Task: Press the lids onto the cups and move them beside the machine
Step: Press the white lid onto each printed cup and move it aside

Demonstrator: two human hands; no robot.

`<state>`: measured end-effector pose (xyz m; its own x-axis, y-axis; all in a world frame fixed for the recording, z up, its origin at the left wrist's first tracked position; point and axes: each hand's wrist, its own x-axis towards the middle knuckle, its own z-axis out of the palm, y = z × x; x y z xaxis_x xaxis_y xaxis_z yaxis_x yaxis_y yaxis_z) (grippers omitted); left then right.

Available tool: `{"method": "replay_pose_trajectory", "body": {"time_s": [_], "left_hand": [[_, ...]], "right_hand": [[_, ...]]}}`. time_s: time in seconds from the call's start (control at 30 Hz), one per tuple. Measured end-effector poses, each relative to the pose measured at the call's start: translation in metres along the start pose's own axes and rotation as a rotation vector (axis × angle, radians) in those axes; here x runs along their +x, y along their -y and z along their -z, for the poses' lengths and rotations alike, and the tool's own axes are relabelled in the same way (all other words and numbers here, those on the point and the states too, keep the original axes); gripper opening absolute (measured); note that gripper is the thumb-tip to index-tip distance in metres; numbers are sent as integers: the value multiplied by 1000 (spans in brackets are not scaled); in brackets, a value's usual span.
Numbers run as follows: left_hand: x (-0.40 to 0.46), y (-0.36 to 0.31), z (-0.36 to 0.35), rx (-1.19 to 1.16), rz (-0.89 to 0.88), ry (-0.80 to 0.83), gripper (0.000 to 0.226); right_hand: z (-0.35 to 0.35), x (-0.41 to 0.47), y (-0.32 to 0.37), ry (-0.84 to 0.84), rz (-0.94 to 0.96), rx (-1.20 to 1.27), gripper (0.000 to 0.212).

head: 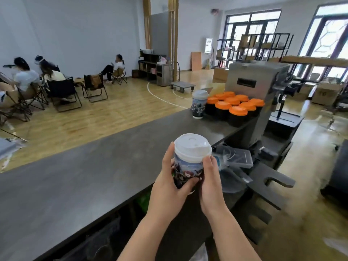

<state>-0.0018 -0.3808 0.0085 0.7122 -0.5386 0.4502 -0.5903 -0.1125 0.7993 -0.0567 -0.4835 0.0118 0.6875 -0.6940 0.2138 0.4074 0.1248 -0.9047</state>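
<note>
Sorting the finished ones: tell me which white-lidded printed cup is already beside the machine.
The far printed cup, standing on the counter left of the orange-lidded cups by the machine. The other printed cup is held in both hands.

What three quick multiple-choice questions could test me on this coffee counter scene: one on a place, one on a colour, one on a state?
1. Where does the other white-lidded cup stand?
A. On the floor
B. On the counter, left of the orange-lidded cups
C. On top of the machine

2. What colour is the lid on the held cup?
A. White
B. Orange
C. Black

3. How is the held cup carried?
A. By one hand
B. By both hands
C. It stands free

Answers: 1 B, it stands on the counter beside the orange-lidded cups; 2 A, the lid shows white; 3 B, the left hand and right hand both wrap it.
</note>
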Motion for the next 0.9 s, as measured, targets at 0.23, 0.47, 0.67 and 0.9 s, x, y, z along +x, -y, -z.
{"method": "replay_pose_trajectory", "body": {"time_s": [0.23, 0.47, 0.67, 0.9], "left_hand": [[112, 36, -85, -105, 23, 19, 108], [221, 52, -158, -191, 105, 38, 96], [283, 65, -200, -176, 136, -13, 82], [326, 80, -240, -157, 210, -120, 83]], "right_hand": [[50, 121, -16, -74, 11, -81, 51], [93, 236, -22, -155, -38, -157, 62], [114, 305, -29, -156, -27, -203, 20], [136, 363, -45, -52, -33, -180, 30]]}}
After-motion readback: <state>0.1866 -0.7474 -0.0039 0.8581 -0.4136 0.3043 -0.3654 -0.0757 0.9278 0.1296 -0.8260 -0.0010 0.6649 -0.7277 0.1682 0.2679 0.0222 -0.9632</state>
